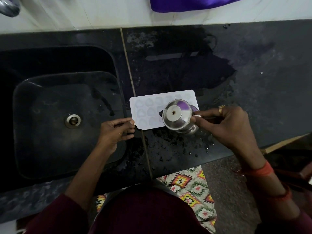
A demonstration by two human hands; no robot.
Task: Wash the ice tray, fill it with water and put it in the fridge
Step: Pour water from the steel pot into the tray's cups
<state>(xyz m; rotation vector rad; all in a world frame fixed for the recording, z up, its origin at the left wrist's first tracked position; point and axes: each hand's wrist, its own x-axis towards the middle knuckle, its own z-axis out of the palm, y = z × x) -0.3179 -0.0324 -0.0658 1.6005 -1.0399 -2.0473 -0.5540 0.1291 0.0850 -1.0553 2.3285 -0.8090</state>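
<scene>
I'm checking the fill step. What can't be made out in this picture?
Head view:
- Right cells of the ice tray: covered by the tilted steel pot.
- Water level in the open cells: too faint to tell.
- The pot's mouth: faces away.
- Tap, top left: blurred, cut by the frame edge.

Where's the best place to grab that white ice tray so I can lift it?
Probably the flat rim at its left short end, coming in from the left, as the left hand pinches it. The ice tray lies flat on the counter, cups up, and the steel pot in the right hand hangs over its right end.
</scene>
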